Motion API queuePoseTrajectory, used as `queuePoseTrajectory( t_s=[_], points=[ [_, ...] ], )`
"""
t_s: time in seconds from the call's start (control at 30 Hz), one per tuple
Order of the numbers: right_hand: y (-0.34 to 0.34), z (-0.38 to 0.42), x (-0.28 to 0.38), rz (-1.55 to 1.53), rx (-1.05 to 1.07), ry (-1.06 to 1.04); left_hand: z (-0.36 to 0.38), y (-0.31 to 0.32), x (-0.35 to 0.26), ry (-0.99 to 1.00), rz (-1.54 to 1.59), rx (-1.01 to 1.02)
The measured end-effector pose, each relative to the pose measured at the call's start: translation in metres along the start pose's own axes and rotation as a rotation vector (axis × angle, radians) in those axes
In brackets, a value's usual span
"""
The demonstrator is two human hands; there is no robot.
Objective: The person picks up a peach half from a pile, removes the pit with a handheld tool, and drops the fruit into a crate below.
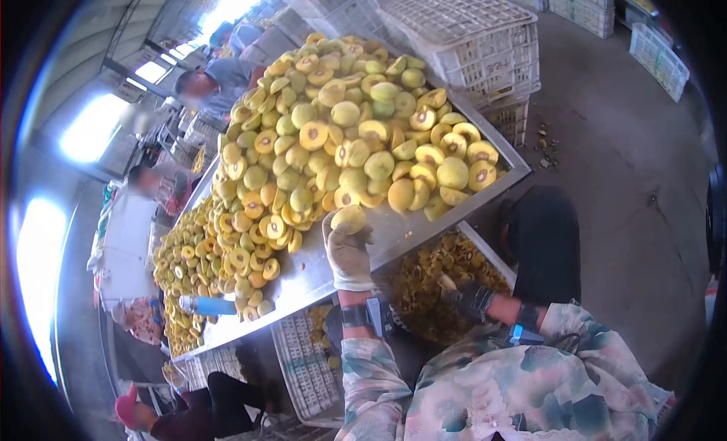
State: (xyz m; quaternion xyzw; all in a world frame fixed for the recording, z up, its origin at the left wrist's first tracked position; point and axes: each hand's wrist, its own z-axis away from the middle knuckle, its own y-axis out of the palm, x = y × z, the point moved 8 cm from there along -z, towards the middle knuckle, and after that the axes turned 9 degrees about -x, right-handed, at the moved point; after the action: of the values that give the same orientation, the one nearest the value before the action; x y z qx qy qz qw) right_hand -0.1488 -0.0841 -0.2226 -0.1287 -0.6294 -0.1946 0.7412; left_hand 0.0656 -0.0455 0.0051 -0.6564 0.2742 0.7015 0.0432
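Observation:
My left hand (348, 259), in a pale work glove, is closed around a yellow peach half (350, 219) at the near edge of the metal table (394, 236). Its rounded skin side faces up. Lower and to the right, my right hand (471, 299) wears a dark glove and hangs over a bin of yellow fruit scraps (447, 270). Its fingers look curled, with a small tan piece at their tips that I cannot make out. Just beyond my left hand rises a big heap of halved peaches (333, 138), several with brown pits showing.
White plastic crates (469, 54) are stacked past the table's far right corner. Another crate (303, 365) stands below the near edge. A blue-sleeved arm (208, 305) reaches to the heap from the left. Other people work along the far side. Scraps (544, 147) lie on the floor.

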Motion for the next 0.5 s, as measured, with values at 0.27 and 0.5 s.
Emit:
queuePoseTrajectory(
  t_s=[0.27,0.5],
  points=[
    [0.018,0.039,0.141,-0.524,0.191,0.570,0.058,-0.033,0.004,-0.094,0.350,-0.060],
    [0.040,0.048,0.190,-0.469,0.270,0.533,0.095,-0.020,-0.001,-0.060,0.271,-0.018]
  ],
)
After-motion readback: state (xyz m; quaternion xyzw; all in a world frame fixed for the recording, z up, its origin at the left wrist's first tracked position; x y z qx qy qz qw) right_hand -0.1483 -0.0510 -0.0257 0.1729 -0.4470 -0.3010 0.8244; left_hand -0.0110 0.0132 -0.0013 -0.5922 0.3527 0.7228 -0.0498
